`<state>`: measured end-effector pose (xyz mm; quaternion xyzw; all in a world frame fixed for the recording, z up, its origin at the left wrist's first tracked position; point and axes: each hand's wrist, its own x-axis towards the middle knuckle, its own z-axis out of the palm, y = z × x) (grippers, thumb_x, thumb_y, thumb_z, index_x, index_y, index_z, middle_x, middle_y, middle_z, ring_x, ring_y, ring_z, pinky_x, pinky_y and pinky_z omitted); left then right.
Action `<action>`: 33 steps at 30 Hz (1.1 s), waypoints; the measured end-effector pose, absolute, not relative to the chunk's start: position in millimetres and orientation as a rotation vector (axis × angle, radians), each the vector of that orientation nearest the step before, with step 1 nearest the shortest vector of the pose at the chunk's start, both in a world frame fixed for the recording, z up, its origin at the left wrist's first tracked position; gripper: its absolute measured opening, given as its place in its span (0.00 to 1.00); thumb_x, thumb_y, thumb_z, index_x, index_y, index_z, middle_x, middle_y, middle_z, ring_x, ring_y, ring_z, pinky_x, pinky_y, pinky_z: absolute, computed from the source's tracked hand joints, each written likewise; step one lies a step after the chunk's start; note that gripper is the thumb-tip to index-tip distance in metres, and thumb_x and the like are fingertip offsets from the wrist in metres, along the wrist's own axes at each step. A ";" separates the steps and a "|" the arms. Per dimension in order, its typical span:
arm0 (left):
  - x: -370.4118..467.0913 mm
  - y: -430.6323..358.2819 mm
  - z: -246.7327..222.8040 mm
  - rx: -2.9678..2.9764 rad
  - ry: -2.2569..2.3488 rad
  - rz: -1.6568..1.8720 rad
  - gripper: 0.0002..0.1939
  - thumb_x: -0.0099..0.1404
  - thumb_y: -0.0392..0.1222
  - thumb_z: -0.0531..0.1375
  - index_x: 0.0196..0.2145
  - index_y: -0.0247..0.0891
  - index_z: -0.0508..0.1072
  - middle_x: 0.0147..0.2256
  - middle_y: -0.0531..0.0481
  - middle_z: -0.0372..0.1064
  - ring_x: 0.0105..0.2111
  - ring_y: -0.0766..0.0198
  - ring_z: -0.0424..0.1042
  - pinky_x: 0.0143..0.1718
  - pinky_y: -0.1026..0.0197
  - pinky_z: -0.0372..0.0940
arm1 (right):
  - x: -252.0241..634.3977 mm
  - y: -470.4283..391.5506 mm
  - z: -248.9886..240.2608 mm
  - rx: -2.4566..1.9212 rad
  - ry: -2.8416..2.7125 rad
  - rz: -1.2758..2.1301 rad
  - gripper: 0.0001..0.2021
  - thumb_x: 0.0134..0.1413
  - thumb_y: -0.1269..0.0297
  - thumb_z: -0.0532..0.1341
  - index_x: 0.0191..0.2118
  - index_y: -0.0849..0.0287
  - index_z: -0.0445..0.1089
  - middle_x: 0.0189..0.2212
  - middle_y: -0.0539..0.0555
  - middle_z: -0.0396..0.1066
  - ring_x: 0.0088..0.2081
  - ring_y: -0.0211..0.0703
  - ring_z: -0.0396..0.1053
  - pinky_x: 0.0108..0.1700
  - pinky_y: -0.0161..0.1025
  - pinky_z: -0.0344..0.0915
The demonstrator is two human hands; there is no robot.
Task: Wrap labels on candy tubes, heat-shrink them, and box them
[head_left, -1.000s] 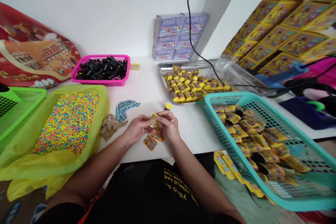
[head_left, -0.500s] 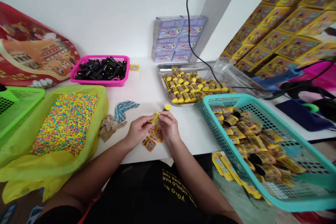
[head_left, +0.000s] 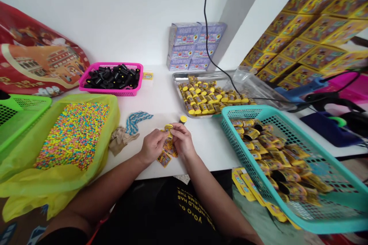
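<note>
Right grip on yellow-topped cylinder

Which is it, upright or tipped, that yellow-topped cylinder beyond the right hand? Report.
Upright: the cylinder has its yellow end up, dark side below.

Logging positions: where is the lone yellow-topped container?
In the head view's middle, the yellow-topped container stands on the table, just beyond the right hand, by the metal tray's near left corner.

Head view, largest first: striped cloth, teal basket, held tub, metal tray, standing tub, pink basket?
1. Teal basket
2. Metal tray
3. Pink basket
4. Striped cloth
Smallest, unranked: held tub and standing tub; too alike, held one partly covered.
</note>
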<state>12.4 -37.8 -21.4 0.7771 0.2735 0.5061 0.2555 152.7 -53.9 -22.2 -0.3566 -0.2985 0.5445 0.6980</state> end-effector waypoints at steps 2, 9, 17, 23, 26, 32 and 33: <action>9.5 -38.2 -19.7 2.070 0.809 1.313 0.09 0.68 0.41 0.57 0.35 0.44 0.78 0.25 0.50 0.66 0.28 0.63 0.66 0.32 0.60 0.64 | 152.6 -54.0 -21.6 -0.801 -0.679 1.259 0.12 0.39 0.69 0.70 0.34 0.55 0.76 0.31 0.48 0.75 0.34 0.40 0.70 0.38 0.38 0.66; 4.5 -36.0 -23.6 2.129 0.883 1.187 0.12 0.68 0.45 0.55 0.36 0.44 0.78 0.28 0.47 0.65 0.29 0.61 0.65 0.34 0.59 0.64 | 155.0 -51.2 -21.2 -0.781 -0.656 1.418 0.12 0.38 0.67 0.70 0.35 0.55 0.77 0.32 0.50 0.75 0.32 0.40 0.70 0.32 0.37 0.67; 7.0 -30.3 -29.0 2.220 0.947 1.103 0.18 0.66 0.42 0.56 0.53 0.43 0.73 0.36 0.46 0.68 0.36 0.59 0.69 0.42 0.58 0.65 | 154.5 -50.8 -24.4 -0.756 -0.691 1.392 0.16 0.36 0.68 0.73 0.37 0.56 0.78 0.32 0.49 0.76 0.33 0.38 0.71 0.35 0.35 0.68; 8.3 -27.2 -33.6 2.246 0.926 1.072 0.21 0.65 0.40 0.55 0.56 0.43 0.70 0.39 0.45 0.69 0.38 0.57 0.69 0.43 0.57 0.64 | 152.8 -46.5 -32.7 -0.800 -0.729 1.367 0.16 0.37 0.62 0.73 0.37 0.56 0.77 0.33 0.51 0.76 0.32 0.41 0.71 0.32 0.37 0.70; 10.5 -26.7 -34.6 2.228 0.892 1.121 0.21 0.64 0.39 0.56 0.54 0.43 0.72 0.39 0.45 0.70 0.39 0.57 0.69 0.44 0.57 0.64 | 152.9 -44.7 -34.9 -0.800 -0.752 1.329 0.16 0.38 0.59 0.72 0.37 0.56 0.77 0.33 0.51 0.76 0.31 0.41 0.71 0.29 0.37 0.69; 13.2 -27.2 -34.5 2.117 0.921 1.255 0.12 0.64 0.40 0.58 0.44 0.43 0.78 0.33 0.46 0.69 0.36 0.58 0.68 0.42 0.57 0.63 | 153.7 -40.0 -35.1 -0.872 -0.814 1.254 0.16 0.39 0.56 0.71 0.37 0.55 0.77 0.27 0.48 0.74 0.21 0.34 0.63 0.19 0.34 0.58; 12.9 -27.4 -34.2 2.128 0.934 1.255 0.12 0.64 0.40 0.58 0.43 0.43 0.78 0.32 0.46 0.68 0.35 0.58 0.67 0.42 0.58 0.62 | 153.4 -39.6 -34.7 -0.868 -0.815 1.245 0.15 0.39 0.56 0.70 0.36 0.55 0.77 0.27 0.48 0.73 0.20 0.34 0.62 0.19 0.34 0.57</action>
